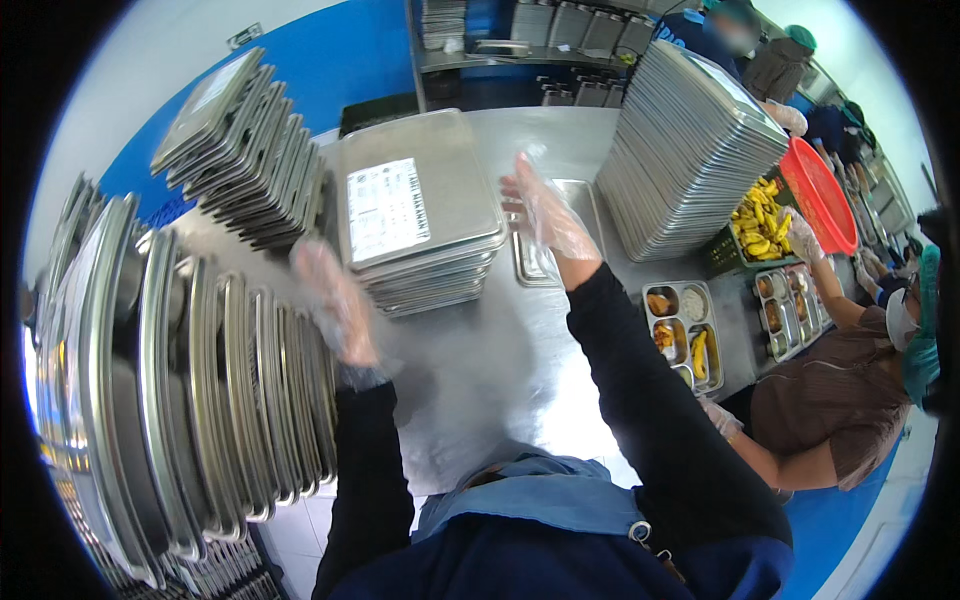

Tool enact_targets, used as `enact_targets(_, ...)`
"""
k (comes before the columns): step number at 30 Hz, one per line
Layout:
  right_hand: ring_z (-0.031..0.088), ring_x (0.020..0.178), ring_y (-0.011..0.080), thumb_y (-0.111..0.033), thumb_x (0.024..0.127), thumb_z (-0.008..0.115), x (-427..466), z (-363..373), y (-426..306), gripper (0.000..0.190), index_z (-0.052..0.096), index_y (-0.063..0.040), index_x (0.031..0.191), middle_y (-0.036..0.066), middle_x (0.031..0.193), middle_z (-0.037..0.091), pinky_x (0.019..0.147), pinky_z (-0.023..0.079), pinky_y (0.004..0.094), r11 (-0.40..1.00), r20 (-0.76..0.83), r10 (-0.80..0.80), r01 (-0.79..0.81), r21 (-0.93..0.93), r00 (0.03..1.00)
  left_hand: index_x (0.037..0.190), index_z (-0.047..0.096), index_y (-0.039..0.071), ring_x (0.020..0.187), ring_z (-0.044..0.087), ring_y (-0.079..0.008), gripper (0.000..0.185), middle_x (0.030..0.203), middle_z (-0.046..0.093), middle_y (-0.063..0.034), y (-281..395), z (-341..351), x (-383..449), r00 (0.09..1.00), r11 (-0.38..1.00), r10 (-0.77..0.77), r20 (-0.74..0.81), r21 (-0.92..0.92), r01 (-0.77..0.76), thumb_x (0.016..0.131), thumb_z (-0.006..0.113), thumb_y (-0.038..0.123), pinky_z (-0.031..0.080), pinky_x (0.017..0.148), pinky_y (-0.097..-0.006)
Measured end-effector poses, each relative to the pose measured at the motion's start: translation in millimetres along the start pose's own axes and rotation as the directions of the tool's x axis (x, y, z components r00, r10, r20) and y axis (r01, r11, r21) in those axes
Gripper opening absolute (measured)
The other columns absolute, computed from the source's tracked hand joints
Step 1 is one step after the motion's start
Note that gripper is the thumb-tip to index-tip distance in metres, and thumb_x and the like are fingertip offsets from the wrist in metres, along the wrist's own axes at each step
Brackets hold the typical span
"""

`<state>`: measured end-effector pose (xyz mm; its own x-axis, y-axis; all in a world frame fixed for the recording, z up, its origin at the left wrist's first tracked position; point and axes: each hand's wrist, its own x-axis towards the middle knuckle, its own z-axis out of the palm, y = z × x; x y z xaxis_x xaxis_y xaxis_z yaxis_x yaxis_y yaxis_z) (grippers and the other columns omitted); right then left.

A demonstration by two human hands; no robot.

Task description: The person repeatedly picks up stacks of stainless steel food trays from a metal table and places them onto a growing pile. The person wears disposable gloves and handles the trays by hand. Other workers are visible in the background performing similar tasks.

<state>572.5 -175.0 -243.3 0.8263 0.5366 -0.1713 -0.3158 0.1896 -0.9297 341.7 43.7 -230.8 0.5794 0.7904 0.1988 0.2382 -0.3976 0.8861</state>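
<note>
Both my hands wear clear plastic gloves. My left hand (334,304), blurred, is near the front left corner of a stack of lidded steel trays (457,161), fingers apart from any grip; whether it touches the stack is unclear. To the right of that stack is my right hand (551,214), raised with fingers spread and holding nothing. A paper label with writing (388,210) lies on the top lid. Partly hidden behind my right hand, a single steel tray (585,206) rests on the steel table (480,375).
Tall tray stacks stand at left (202,390), back left (247,150) and right (690,157). Farther right are filled compartment trays (684,337), a crate of bananas (761,221) and a red basket (821,195). A co-worker (832,397) reaches towards the bananas; other people work behind.
</note>
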Motion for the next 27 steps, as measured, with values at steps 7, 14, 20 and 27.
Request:
enact_targets(7,0.07,0.099,0.0334,-0.037,0.103,0.049,16.1,-186.6,75.1,0.043,0.072,-0.002,0.107,0.023,0.096,0.073,0.086,0.052,0.0456,0.087,-0.285,-0.199,-0.272,-0.958,0.938,0.1,0.065,0.003,0.088,0.065,-0.0365,0.012,0.094,0.066,-0.0187,-21.1,151.6,-133.0,0.765,0.851,0.505,0.4,-0.084,-0.518,0.094,0.06,0.012,0.053,0.075,-0.0421)
enact_targets(14,0.065,0.111,0.0378,-0.052,0.1,0.049,29.0,-233.1,110.3,0.057,0.069,-0.001,0.116,0.025,0.111,0.07,0.095,0.049,0.0447,0.007,-0.235,0.027,-0.235,-0.972,0.972,0.095,0.066,0.012,0.06,0.06,-0.0309,0.013,0.068,0.057,-0.0145,-107.5,323.0,-71.7,0.633,-0.16,0.584,0.508,0.836,-0.524,0.097,0.058,0.021,0.049,0.054,-0.0414)
enact_targets(20,0.059,0.122,0.035,-0.059,0.097,0.052,20.9,-225.2,74.4,0.063,0.069,-0.003,0.119,0.025,0.125,0.066,0.102,0.045,0.042,0.319,-0.488,0.18,-0.52,-0.793,0.854,0.101,0.069,0.005,0.066,0.067,-0.0339,0.021,0.072,0.067,-0.0159,-98.8,305.8,-56.2,0.727,0.609,0.367,0.581,0.441,-0.66,0.099,0.056,0.021,0.053,0.063,-0.046)
enact_targets(27,0.063,0.114,0.0372,-0.047,0.1,0.051,13.0,-253.6,62.3,0.051,0.068,-0.003,0.121,0.021,0.118,0.069,0.099,0.046,0.0434,0.36,-0.167,0.156,-0.214,-0.908,0.973,0.095,0.071,0.002,0.073,0.056,-0.0192,0.04,0.082,0.061,-0.0062,-69.1,300.7,-57.2,0.747,0.867,-0.423,0.513,-0.01,0.499,0.089,0.074,0.042,0.044,0.066,-0.0353)
